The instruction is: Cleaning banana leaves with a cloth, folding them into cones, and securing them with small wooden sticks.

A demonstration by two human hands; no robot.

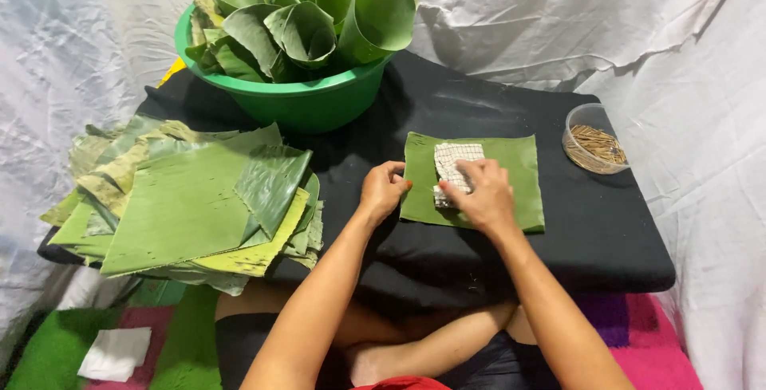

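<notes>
Here, seen from above: a black table [606, 246] draped all round by white cloth [702, 55]. At centre, a square banana leaf [519, 183] lying flat on the table, and on its left part a pale, chequered cloth pad [455, 159].

Right hand [483, 195] resting on the pad's lower half, fingers bent and pressing down, thumb at the pad's left edge; hard to tell whether pinching the pad or only pressing it. Left hand [383, 189] at the leaf's left edge, fingers curled in, tips touching or pinching the edge; exact grip hard to tell. Both forearms reaching up from the bottom of the view, over crossed legs.

To the left, a loose stack of flat leaves [183, 198], green with some yellowing, overhanging the table's edge. Behind, at the table's far side, a green tub [303, 99] full of leaves rolled into cones [319, 15]. At far right, well apart from the hands, a small clear cup [594, 139] holding thin brown sticks.

On the floor: a green mat and a folded white cloth [116, 352] at lower left, a pink mat [646, 350] at lower right.
</notes>
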